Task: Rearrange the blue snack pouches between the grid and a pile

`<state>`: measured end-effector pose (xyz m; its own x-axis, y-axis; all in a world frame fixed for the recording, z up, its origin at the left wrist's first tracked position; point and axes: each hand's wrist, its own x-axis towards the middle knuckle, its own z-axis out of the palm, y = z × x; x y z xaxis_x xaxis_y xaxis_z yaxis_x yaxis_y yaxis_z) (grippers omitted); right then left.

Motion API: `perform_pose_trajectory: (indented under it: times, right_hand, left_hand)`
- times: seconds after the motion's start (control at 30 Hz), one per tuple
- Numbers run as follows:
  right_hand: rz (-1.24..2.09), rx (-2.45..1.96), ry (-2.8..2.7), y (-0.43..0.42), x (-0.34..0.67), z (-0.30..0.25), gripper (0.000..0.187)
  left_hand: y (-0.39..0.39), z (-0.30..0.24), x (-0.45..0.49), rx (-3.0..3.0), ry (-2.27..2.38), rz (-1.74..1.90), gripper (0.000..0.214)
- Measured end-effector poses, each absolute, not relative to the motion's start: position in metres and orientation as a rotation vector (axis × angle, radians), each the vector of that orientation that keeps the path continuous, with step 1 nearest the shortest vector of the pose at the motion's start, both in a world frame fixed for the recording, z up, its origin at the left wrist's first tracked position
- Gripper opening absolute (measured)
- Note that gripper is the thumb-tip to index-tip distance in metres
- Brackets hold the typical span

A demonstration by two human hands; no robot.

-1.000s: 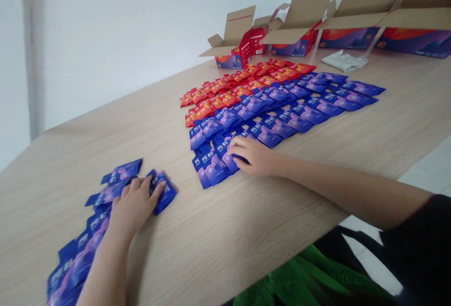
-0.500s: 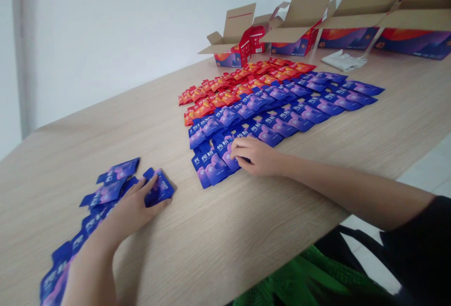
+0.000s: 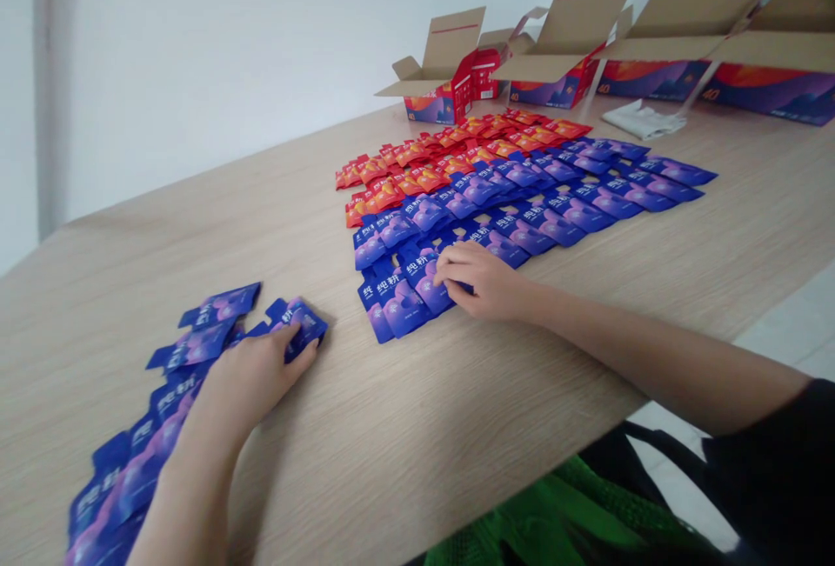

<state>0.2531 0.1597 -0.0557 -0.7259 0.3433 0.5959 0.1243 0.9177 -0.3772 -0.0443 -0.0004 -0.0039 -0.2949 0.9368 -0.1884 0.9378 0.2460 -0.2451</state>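
Observation:
Shiny blue sachets with white Chinese lettering [image 3: 522, 223] lie overlapped in slanted rows on the wooden table [image 3: 404, 427]. Behind them, red-orange sachets [image 3: 437, 162] form a similar layout. My right hand [image 3: 483, 281] is curled at the near end of the rows, its fingers gripping a blue sachet [image 3: 421, 281] edge. Further left, my left hand [image 3: 257, 383] presses on a blue sachet [image 3: 301, 327]. A loose line of blue sachets [image 3: 140, 453] runs toward the table's near left corner, partly hidden by my left forearm.
Open cardboard cartons [image 3: 450, 70] with printed red and blue sides stand along the far side of the table. A crumpled white cloth or wrapper [image 3: 643, 121] lies beside them. A green mesh bag [image 3: 554, 522] shows below the near table edge.
My left hand has shifted slightly, now covering less of its sachet. My right hand has moved a little right. The view has tilted slightly.

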Motion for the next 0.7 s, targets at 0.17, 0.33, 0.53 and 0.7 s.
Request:
perform_pose_trajectory:
  times: [0.17,0.33,0.53,0.7]
  right_hand:
    - [0.404,-0.343,-2.378,0.161,0.254,-0.057,0.018]
    - [0.394,-0.320,-2.385,0.158,0.253,-0.056,0.019]
    - [0.383,-0.284,-2.363,0.154,0.253,-0.052,0.020]
    - [0.470,-0.246,-2.385,0.152,0.253,-0.051,0.023]
  left_hand:
    - [0.000,-0.010,-0.038,1.887,2.562,-0.458,0.056]
    - [-0.004,-0.011,-0.034,1.970,2.697,-0.325,0.049]
    - [-0.011,-0.001,-0.032,1.896,3.079,0.273,0.038]
    - [-0.018,0.001,-0.044,1.982,2.952,0.854,0.015]
